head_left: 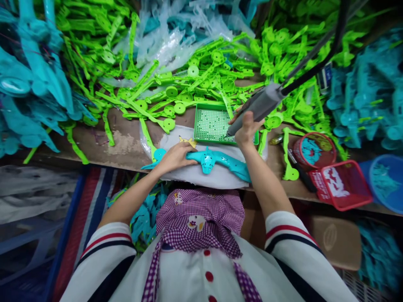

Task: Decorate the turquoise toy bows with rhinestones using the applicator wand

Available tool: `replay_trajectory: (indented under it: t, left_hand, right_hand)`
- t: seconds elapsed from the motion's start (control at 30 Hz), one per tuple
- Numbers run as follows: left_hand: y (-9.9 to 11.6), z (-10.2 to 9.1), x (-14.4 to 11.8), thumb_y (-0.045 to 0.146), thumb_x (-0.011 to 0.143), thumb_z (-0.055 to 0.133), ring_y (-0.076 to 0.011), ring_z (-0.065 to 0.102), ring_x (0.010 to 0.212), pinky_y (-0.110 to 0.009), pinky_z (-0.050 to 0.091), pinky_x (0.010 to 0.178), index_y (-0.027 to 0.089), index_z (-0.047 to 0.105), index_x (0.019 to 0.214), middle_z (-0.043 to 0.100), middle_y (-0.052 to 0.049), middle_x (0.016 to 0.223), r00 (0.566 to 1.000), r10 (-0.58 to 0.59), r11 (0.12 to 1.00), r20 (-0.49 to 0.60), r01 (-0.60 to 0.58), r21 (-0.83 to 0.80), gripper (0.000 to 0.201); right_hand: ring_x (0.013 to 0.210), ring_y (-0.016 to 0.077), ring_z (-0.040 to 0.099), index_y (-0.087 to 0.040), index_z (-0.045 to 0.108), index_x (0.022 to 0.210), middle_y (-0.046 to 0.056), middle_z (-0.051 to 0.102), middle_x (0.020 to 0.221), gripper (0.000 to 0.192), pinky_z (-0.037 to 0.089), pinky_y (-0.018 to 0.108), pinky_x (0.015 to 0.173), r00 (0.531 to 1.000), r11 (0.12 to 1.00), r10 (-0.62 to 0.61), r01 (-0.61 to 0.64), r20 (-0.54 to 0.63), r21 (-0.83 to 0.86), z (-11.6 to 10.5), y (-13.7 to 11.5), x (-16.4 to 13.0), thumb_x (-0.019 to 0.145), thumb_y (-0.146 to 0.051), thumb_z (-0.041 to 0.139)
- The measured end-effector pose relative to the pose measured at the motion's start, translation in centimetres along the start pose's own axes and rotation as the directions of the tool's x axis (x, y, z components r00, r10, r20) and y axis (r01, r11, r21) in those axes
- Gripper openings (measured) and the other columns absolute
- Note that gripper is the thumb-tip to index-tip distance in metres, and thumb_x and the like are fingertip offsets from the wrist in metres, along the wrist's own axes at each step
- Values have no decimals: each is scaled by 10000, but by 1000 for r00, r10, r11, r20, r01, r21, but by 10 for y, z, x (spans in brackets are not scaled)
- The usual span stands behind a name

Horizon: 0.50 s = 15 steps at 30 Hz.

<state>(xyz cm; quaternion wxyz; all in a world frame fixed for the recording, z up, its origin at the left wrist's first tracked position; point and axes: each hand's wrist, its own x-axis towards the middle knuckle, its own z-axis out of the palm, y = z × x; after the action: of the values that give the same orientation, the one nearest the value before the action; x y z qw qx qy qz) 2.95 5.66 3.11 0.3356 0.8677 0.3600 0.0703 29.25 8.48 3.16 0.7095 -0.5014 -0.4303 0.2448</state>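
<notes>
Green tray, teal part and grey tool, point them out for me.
green tray (pixel 210 124), head view, on its perforated floor
teal part (pixel 220 161), head view, on its middle section
grey tool (pixel 260 105), head view, on its barrel

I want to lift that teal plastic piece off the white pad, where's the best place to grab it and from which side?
Probably the long narrow arm of the teal plastic piece, from above on its right end. It lies flat on the white pad, the left hand presses its left end, and the right hand holds the grey power screwdriver behind it.
</notes>
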Motion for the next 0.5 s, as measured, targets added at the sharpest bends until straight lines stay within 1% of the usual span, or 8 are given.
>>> replay_trajectory:
  t: [0.13, 0.2, 0.27, 0.3, 0.37, 0.43, 0.5]
  left_hand:
    - [-2, 0, 1, 401, 808, 790, -295, 638, 1131, -481, 511, 1000, 229, 715, 1147, 703, -91, 1156, 1000, 0, 1000, -1, 0, -10, 387]
    - [-3, 0, 1, 400, 806, 789, -294, 643, 1123, -484, 514, 999, 230, 717, 1145, 708, -89, 1156, 1000, 4, 1000, -3, -4, -16, 386]
    - [-3, 0, 2, 404, 801, 795, -291, 646, 1117, -479, 516, 998, 231, 717, 1140, 712, -86, 1149, 1000, 11, 1000, -3, -11, -11, 389]
    - [-4, 0, 2, 406, 801, 797, -288, 646, 1116, -475, 516, 999, 232, 716, 1140, 711, -84, 1148, 1000, 14, 1000, -4, -14, -4, 390]
    - [-4, 0, 1, 408, 805, 797, -282, 647, 1111, -465, 519, 995, 233, 713, 1137, 711, -80, 1138, 1000, 9, 1000, -9, -9, 15, 385]
    - [-4, 0, 2, 410, 809, 795, -278, 650, 1100, -459, 524, 984, 235, 715, 1130, 714, -77, 1122, 1000, -1, 1000, -14, 2, 28, 374]
    - [-4, 0, 2, 412, 806, 799, -276, 653, 1094, -455, 524, 983, 234, 719, 1125, 718, -75, 1122, 1000, 1, 1000, -9, -1, 29, 373]
  right_hand:
    - [566, 153, 629, -240, 619, 832, -13, 545, 660, 690, 493, 300, 478, 997, 998, 60, -59, 45, -21, 4, -2, 0, 704, -908, 501]
    - [546, 147, 610, -247, 628, 867, -25, 513, 635, 704, 473, 294, 471, 998, 998, 57, -56, 33, -23, 5, -11, 3, 699, -916, 487]
    - [493, 134, 575, -251, 626, 881, -42, 481, 604, 716, 447, 284, 447, 1000, 1000, 25, -25, -16, -11, 2, -28, 6, 684, -924, 482]
    - [462, 127, 554, -253, 618, 876, -49, 473, 590, 715, 438, 281, 432, 999, 1000, 6, -6, -47, -1, -3, -39, 6, 677, -926, 483]
    - [415, 118, 519, -261, 593, 840, -60, 463, 557, 701, 430, 277, 403, 996, 999, -17, 19, -87, 27, -19, -65, 1, 664, -931, 488]
    - [389, 120, 502, -270, 578, 801, -65, 454, 527, 689, 424, 275, 375, 996, 998, -31, 35, -82, 57, -41, -89, -12, 651, -938, 495]
    - [371, 123, 490, -277, 587, 792, -65, 453, 521, 687, 405, 274, 353, 995, 997, -51, 55, -83, 48, -63, -106, -29, 641, -942, 499]
